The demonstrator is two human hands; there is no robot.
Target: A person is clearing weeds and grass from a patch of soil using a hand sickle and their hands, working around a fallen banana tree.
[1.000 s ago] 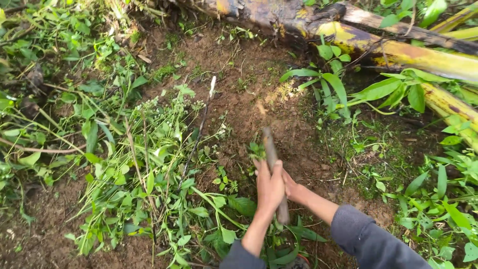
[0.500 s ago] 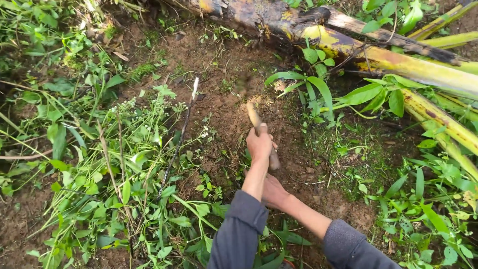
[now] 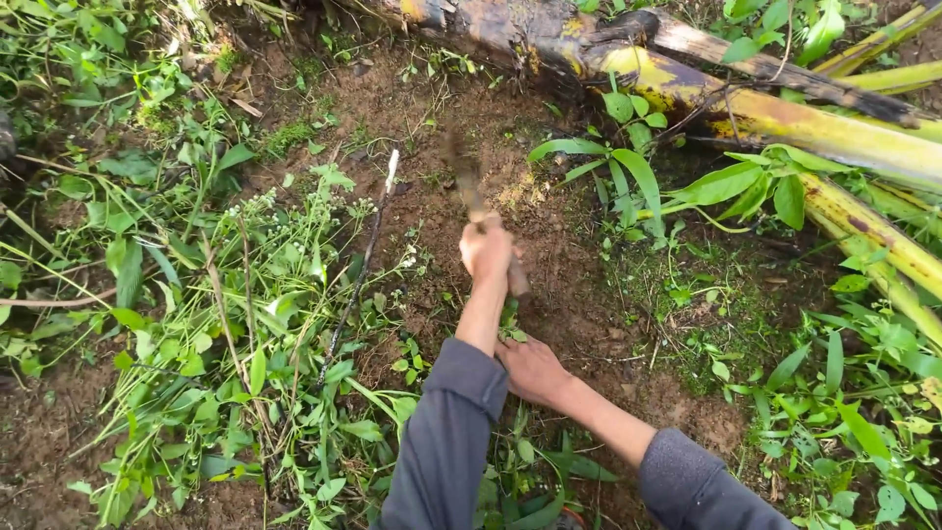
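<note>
My left hand (image 3: 488, 251) is stretched forward and closed around a short wooden tool handle (image 3: 514, 280). The tool's upper end (image 3: 461, 167) is blurred with motion over bare brown soil (image 3: 549, 245). My right hand (image 3: 530, 368) lies low behind it, on the ground by a small green weed (image 3: 510, 329). Its fingers are tucked under my left forearm, so its grip is hidden. Both arms wear dark grey sleeves.
A fallen yellow-brown banana trunk (image 3: 746, 93) lies across the top and right. Cut green weeds (image 3: 245, 334) are heaped on the left, with a thin dark stick (image 3: 358, 275) among them. Leafy plants (image 3: 628, 167) grow right of the soil patch.
Both hands gripped the handle close together a second ago. My left hand has since pushed the tool forward and up the soil patch, while my right hand stayed back low.
</note>
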